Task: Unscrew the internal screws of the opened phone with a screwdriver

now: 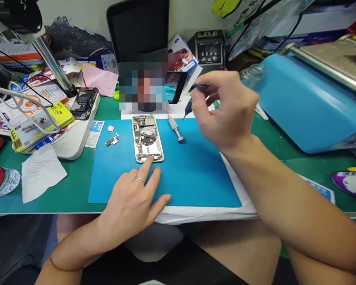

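A phone with its back off (pixel 148 138) lies on the blue mat (pixel 192 174), its circuit boards and a round coil showing. My left hand (pixel 133 194) rests on the mat below it, fingers spread, with one fingertip on the phone's lower end. Raised over the mat's right back part, my right hand (pixel 225 107) pinches a slim dark tool with a fine tip (pixel 188 107); its exact kind is unclear. A silver screwdriver (pixel 175 128) lies between the phone and that hand. Several small metal phone parts (pixel 112 139) sit left of the phone.
Behind the phone stand an upright smartphone (pixel 176 87) and a dark screen (pixel 138 31). A white stand holding another opened phone (pixel 84 103), boxes and a metal lamp post (pixel 53 63) crowd the left. A bottle (pixel 2 180) is front left. A blue rolled sheet (pixel 311 103) fills the right.
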`<action>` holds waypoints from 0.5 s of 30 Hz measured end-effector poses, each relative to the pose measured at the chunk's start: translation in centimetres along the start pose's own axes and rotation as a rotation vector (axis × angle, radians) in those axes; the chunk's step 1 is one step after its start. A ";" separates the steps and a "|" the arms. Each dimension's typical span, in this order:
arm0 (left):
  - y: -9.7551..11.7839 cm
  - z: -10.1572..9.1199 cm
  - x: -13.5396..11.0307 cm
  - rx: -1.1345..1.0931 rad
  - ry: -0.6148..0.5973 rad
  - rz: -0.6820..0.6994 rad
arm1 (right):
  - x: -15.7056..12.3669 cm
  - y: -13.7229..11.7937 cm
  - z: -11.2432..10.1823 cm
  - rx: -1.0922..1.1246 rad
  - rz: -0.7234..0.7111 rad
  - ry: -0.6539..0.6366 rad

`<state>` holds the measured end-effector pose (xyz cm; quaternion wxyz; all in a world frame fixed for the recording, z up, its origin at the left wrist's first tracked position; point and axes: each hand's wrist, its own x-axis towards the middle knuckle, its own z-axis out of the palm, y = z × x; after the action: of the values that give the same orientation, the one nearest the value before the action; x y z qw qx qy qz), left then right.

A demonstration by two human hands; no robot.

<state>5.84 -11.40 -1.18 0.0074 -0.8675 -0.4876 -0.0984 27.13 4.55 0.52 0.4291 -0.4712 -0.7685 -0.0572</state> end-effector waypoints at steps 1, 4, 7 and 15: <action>0.0 0.0 0.0 0.001 -0.002 0.001 | -0.1 0.0 -0.1 0.004 -0.001 0.023; 0.0 -0.1 0.0 0.002 0.001 0.004 | -0.4 -0.2 0.1 0.079 -0.013 0.082; 0.0 -0.1 -0.1 -0.001 -0.008 -0.001 | -0.8 -0.6 0.8 0.184 0.003 0.102; 0.1 0.1 -0.2 0.005 -0.014 -0.011 | -1.9 -1.3 3.3 0.377 0.015 0.048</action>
<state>5.80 -11.61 -1.31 0.0059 -0.8654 -0.4927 -0.0913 24.47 4.14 -2.45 0.5284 -0.3866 -0.7516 0.0799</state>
